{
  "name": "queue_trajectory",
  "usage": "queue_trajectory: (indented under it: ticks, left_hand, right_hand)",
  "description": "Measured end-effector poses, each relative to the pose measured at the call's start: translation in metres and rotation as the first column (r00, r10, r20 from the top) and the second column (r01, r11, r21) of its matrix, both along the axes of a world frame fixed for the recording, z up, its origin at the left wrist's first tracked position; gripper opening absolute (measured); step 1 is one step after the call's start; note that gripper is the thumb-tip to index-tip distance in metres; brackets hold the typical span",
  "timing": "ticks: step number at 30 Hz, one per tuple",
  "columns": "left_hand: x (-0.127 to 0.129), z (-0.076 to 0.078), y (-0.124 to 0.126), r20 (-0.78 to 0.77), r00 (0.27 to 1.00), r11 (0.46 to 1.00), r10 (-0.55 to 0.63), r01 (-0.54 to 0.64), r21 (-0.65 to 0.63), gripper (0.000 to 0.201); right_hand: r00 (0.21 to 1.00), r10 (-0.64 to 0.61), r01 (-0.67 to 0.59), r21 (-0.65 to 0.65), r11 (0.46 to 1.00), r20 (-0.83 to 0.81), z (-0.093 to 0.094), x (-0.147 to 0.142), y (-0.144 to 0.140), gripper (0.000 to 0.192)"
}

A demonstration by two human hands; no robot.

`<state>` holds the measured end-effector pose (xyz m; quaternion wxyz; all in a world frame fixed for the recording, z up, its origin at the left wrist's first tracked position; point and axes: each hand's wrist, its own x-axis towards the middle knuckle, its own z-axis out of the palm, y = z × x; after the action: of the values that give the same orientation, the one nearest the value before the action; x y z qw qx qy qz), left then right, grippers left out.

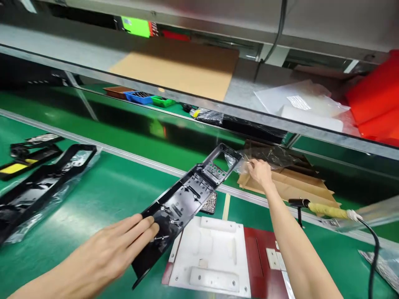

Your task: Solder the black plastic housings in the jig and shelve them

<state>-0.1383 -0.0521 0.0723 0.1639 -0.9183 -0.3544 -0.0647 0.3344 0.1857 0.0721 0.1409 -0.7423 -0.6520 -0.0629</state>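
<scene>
A long black plastic housing (187, 193) with a rectangular opening at its far end slants across the middle of the view, tilted above the bench. My left hand (124, 241) grips its near end, fingers laid over the inner face and the thumb hidden. Beyond the housing's far end, my right hand (260, 171) is closed on a clear plastic bag (241, 162), over brown cardboard sheets (289, 185). Below the housing lies a white fixture (215, 253) on a dark red base (262, 265). A phone-like item with a speckled face (210, 203) is partly covered by the housing.
More black housings (46, 178) lie at left on plastic film. A yellow-wrapped tool (327, 209) with a black cable rests in a stand at right. Small parts trays (139, 97) sit behind. The shelf edge (193, 94) overhangs the bench.
</scene>
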Motion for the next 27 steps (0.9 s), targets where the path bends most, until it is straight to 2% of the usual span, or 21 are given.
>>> queue_trajectory:
  ticks: [3, 6, 8, 12, 16, 21, 23, 24, 25, 26, 27]
  left_hand:
    - [0.014, 0.018, 0.002, -0.061, 0.998, 1.000, -0.022, 0.023, 0.005, 0.072]
    - [0.021, 0.027, 0.001, -0.095, 0.995, 0.999, -0.032, 0.032, -0.006, 0.077]
    - [0.023, 0.029, 0.000, -0.087, 0.996, 0.999, -0.032, 0.034, 0.019, 0.069]
    - [0.028, 0.030, 0.001, -0.080, 0.996, 0.996, -0.045, 0.051, 0.068, 0.052]
    - [0.032, 0.034, 0.003, -0.113, 0.993, 0.997, -0.025, 0.033, 0.072, 0.052]
    - [0.033, 0.029, 0.010, -0.092, 0.994, 0.996, -0.063, 0.069, 0.063, 0.050]
    - [0.036, 0.026, 0.014, -0.088, 0.994, 0.996, -0.059, 0.065, 0.063, 0.049]
    - [0.039, 0.025, 0.016, -0.092, 0.995, 0.997, -0.046, 0.052, 0.063, 0.050]
    - [0.042, 0.025, 0.019, -0.096, 0.995, 0.997, -0.032, 0.038, 0.060, 0.051]
    - [0.047, 0.025, 0.023, -0.100, 0.995, 0.998, -0.024, 0.029, 0.049, 0.053]
    - [0.052, 0.027, 0.027, -0.106, 0.994, 0.999, -0.024, 0.027, 0.030, 0.054]
  right_hand:
    - [0.998, -0.048, 0.049, 0.033, 0.998, -0.030, -0.004, 0.007, 0.008, 0.039]
    - [0.996, -0.084, 0.087, 0.096, 0.992, -0.042, -0.008, 0.008, 0.010, 0.033]
    - [0.994, -0.094, 0.101, 0.154, 0.983, -0.050, -0.008, 0.008, 0.008, 0.031]
    - [0.992, -0.086, 0.108, 0.280, 0.954, -0.089, -0.004, 0.002, -0.009, 0.042]
    - [0.991, -0.013, 0.062, 0.369, 0.927, -0.132, 0.001, -0.012, -0.052, 0.041]
    - [0.979, 0.113, -0.021, 0.466, 0.885, -0.170, 0.006, -0.037, -0.142, 0.035]
    - [0.934, 0.282, -0.107, 0.583, 0.806, -0.219, 0.003, -0.055, -0.181, 0.036]
    - [0.901, 0.379, -0.166, 0.640, 0.750, -0.211, 0.000, -0.065, -0.199, 0.043]
    - [0.846, 0.508, -0.283, 0.670, 0.686, -0.164, -0.004, -0.077, -0.216, 0.050]
    - [0.733, 0.674, -0.475, 0.645, 0.599, -0.087, -0.009, -0.089, -0.232, 0.053]
    - [0.653, 0.756, -0.581, 0.615, 0.534, -0.040, -0.014, -0.102, -0.245, 0.051]
